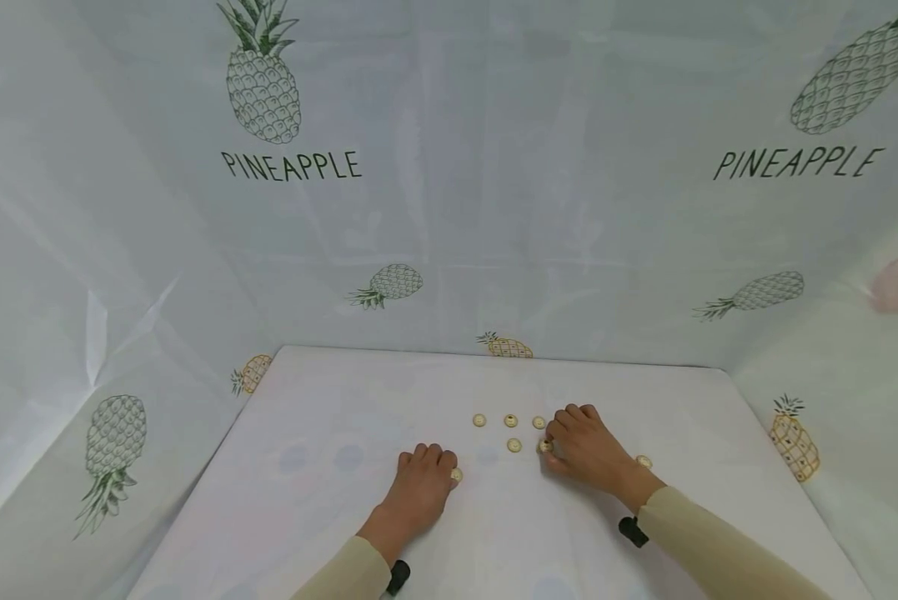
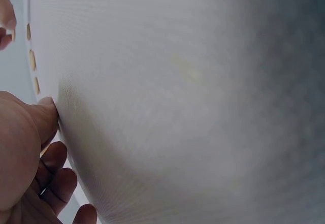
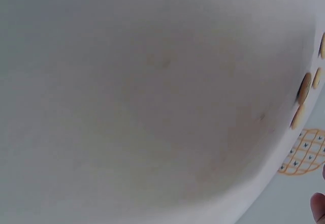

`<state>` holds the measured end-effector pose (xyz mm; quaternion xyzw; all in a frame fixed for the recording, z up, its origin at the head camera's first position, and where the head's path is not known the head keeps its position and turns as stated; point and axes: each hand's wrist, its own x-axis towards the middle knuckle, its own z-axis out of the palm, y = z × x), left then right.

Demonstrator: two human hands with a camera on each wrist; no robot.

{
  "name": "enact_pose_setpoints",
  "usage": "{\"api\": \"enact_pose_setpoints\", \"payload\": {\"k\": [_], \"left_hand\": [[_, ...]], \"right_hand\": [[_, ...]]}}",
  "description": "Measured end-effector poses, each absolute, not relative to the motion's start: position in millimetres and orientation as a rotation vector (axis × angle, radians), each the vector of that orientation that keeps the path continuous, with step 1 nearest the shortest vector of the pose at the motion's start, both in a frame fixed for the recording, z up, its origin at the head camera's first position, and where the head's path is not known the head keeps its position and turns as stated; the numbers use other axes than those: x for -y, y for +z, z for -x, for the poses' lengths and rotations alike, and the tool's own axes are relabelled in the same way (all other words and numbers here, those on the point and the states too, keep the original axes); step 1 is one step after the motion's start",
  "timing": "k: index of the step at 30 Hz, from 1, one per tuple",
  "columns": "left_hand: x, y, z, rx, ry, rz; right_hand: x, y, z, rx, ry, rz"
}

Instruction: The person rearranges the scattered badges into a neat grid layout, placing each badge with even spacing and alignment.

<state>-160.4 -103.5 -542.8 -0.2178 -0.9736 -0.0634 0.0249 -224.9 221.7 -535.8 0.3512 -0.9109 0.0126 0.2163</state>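
Note:
My left hand is low over the left-middle of the table, a small round wooden disc pinched at its thumb side. The left wrist view shows a sliver of this disc between thumb and finger. To the right, my right hand holds another pale disc at its fingertips. That disc's thin edge shows between the fingers in the left wrist view. Only fingertips of the right hand appear in the right wrist view.
Three discs lie in a row: a left one, a middle one and a right one. One disc lies nearer. Another disc is beside the right wrist. Pineapple-printed sheeting surrounds the white table.

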Motion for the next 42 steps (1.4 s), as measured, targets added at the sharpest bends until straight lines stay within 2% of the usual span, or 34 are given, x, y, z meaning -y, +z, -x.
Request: {"api": "enact_pose_setpoints", "payload": {"k": [19,42], "left_hand": [[102,-544,160,2.931,-0.058,0.706],[104,-541,159,2.917,-0.025,0.701]], "right_hand": [[-158,-536,238,2.522,-0.024,-1.093],[-121,-544,245,2.558,0.033,-1.102]]}}
